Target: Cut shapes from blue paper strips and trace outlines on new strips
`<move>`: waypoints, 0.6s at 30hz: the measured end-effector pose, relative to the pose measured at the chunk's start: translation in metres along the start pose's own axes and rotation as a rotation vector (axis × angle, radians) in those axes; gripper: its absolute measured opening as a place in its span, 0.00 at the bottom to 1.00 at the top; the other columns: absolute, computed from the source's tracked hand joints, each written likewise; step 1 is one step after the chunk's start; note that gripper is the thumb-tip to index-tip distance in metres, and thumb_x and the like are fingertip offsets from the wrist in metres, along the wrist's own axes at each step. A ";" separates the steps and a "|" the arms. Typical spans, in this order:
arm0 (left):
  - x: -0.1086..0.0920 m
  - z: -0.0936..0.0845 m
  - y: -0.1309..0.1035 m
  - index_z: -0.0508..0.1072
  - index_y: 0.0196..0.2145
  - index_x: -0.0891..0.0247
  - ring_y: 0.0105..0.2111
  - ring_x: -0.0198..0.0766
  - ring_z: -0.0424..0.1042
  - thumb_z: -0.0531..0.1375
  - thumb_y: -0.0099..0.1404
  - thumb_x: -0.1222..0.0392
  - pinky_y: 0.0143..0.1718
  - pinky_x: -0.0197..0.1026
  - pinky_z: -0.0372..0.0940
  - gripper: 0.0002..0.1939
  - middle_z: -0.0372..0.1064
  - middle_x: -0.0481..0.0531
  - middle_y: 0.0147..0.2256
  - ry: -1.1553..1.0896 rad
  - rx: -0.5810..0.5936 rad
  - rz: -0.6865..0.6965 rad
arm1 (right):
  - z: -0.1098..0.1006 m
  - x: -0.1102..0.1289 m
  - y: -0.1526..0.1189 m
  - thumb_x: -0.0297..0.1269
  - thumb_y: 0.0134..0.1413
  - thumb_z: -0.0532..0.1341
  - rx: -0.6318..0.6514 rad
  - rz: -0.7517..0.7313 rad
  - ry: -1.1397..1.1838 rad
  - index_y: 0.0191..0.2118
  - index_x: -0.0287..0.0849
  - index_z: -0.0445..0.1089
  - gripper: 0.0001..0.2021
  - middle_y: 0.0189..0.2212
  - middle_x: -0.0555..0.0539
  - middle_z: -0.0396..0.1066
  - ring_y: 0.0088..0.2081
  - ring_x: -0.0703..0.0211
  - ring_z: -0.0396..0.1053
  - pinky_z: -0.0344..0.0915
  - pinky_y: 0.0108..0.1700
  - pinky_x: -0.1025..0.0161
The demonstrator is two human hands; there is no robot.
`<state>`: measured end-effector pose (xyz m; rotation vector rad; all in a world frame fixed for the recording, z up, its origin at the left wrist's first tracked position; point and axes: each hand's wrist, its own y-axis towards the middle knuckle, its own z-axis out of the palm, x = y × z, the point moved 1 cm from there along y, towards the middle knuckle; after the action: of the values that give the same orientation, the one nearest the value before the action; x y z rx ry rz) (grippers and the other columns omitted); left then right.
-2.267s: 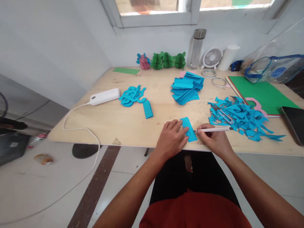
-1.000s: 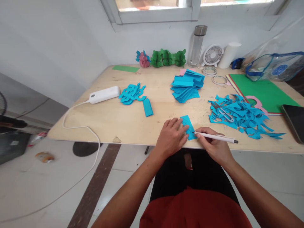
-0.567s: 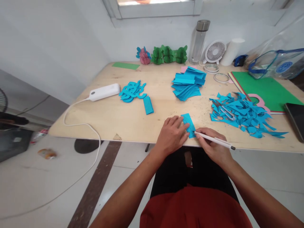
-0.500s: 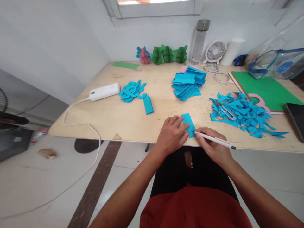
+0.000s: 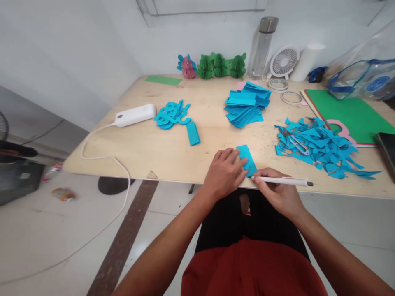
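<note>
A small blue piece of paper [image 5: 247,153] lies at the table's front edge. My left hand [image 5: 224,170] is laid over its left side, fingers outstretched and holding it down against the tabletop. Between the fingers, a pale edge shows beneath; I cannot make out what it is. My right hand [image 5: 276,191] pinches a white pen [image 5: 284,181], whose tip touches the paper's lower right corner. Farther left lies another folded blue strip [image 5: 193,133], beside a heap of curvy blue cut-outs [image 5: 171,114].
Folded blue papers [image 5: 247,105] are stacked mid-table. To the right, scissors [image 5: 294,142] lie on blue scraps [image 5: 331,150], near green sheets [image 5: 358,111]. At the back stand paper ornaments [image 5: 219,65], a bottle [image 5: 261,51] and a fan [image 5: 284,62]. A power bank [image 5: 135,115] trails a cable.
The pen tip has slid down and slightly left to the paper's lower corner, and the pen lies flatter. My left hand stays in place. The head view has tilted slightly downward.
</note>
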<state>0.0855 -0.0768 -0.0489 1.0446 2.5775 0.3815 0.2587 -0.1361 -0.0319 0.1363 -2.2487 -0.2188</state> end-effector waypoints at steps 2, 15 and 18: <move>0.000 0.000 0.000 0.72 0.50 0.60 0.56 0.52 0.62 0.53 0.69 0.54 0.55 0.55 0.59 0.16 0.67 0.60 0.55 -0.002 0.002 -0.003 | 0.000 0.000 0.000 0.39 0.56 0.59 -0.001 -0.007 0.000 0.32 0.45 0.73 0.07 0.32 0.47 0.77 0.34 0.54 0.74 0.68 0.39 0.59; 0.000 0.000 0.000 0.71 0.51 0.61 0.56 0.53 0.62 0.53 0.69 0.54 0.54 0.54 0.59 0.17 0.66 0.61 0.55 -0.003 -0.002 -0.001 | 0.002 0.001 0.000 0.38 0.56 0.59 -0.008 0.000 -0.029 0.32 0.45 0.72 0.06 0.31 0.47 0.77 0.34 0.54 0.74 0.68 0.38 0.59; 0.000 -0.001 0.000 0.72 0.50 0.61 0.56 0.53 0.63 0.53 0.69 0.54 0.54 0.55 0.59 0.16 0.66 0.61 0.55 -0.002 0.000 0.003 | 0.002 0.001 0.001 0.38 0.56 0.59 -0.010 -0.002 -0.035 0.32 0.45 0.72 0.06 0.30 0.47 0.77 0.34 0.54 0.74 0.68 0.37 0.59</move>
<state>0.0855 -0.0769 -0.0482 1.0485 2.5740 0.3815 0.2565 -0.1356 -0.0321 0.1298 -2.2820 -0.2355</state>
